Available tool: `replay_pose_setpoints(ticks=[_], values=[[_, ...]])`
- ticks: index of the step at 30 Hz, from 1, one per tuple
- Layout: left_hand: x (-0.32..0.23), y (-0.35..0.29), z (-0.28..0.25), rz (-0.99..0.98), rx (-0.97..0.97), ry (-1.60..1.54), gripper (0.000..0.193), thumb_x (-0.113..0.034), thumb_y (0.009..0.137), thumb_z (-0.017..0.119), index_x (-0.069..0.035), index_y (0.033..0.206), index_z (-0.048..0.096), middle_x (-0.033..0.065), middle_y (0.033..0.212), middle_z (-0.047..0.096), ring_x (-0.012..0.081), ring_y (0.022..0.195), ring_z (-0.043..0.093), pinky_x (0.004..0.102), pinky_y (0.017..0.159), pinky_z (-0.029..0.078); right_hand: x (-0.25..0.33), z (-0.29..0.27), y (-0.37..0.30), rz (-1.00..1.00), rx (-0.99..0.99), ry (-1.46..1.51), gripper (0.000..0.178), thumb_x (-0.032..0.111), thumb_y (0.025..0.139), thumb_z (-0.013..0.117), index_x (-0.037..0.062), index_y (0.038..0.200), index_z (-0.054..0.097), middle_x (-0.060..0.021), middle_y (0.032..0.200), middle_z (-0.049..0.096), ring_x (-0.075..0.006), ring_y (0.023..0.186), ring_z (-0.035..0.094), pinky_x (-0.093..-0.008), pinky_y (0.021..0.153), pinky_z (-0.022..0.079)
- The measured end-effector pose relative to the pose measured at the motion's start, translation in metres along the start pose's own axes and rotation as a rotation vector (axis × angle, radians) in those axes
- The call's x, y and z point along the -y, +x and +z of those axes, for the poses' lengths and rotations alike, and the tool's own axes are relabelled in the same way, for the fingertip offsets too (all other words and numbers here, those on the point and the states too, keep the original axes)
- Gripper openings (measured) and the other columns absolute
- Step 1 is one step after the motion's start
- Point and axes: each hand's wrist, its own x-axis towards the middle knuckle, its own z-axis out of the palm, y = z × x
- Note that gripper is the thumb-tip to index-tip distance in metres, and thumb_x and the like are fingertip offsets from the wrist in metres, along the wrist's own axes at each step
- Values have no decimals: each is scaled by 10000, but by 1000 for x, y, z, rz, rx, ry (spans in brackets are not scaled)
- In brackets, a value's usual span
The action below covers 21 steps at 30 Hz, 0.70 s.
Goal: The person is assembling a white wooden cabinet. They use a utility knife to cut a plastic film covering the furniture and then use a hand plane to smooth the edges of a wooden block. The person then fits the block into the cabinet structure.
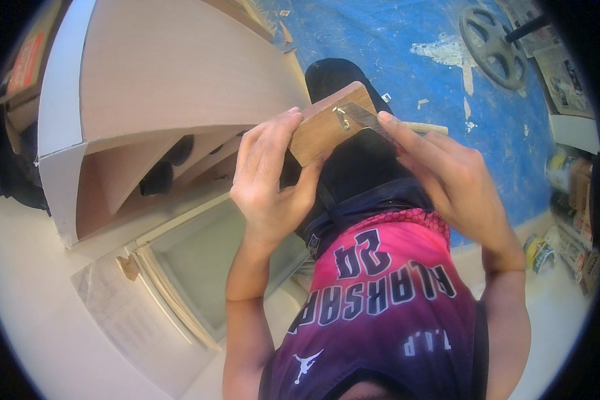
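The block (321,133) is in the left hand (270,177). The right hand (447,170), just to the right, has a flat tool (370,120) by the block. A big cabinet (180,73) is on the left. A spoked wheel (497,48) is far right, with a can (539,255) nearer.

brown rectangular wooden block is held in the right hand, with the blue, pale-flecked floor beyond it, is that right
Wrong hand: the head view shows the brown rectangular wooden block held in the left hand, with the blue, pale-flecked floor beyond it.
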Motion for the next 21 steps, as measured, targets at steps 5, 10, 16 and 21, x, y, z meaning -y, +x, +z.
replay_pose_setpoints(ticks=[5,10,16,21], values=[[-1,-1,0,-1,-10,13,580,-5,669,890,-22,1218,701,148,1157,738,336,1004,699,397,859,574,3,2,-4,35,11,5,596,-44,920,630,143,1483,575,-161,929,692,-308,828,673,-400,781,539],[-3,1,-1,-12,-30,8,581,-4,670,887,-29,1221,703,142,1150,741,330,1003,700,394,857,576,-1,5,-7,-32,-78,72,599,-74,905,621,115,1473,585,-157,925,690,-291,823,676,-385,776,537],[-6,0,-3,-24,-36,4,571,-9,676,891,-33,1216,707,139,1150,741,321,1002,703,388,855,580,2,4,-6,-46,-77,61,603,-73,893,635,105,1467,590,-158,917,686,-288,817,670,-369,771,531],[-6,1,-3,-14,-45,-9,571,-10,680,891,-29,1220,705,140,1151,741,322,1004,702,388,856,580,3,4,-7,-50,-80,39,621,-78,885,639,109,1475,583,-155,909,682,-286,806,663,-373,765,528]])
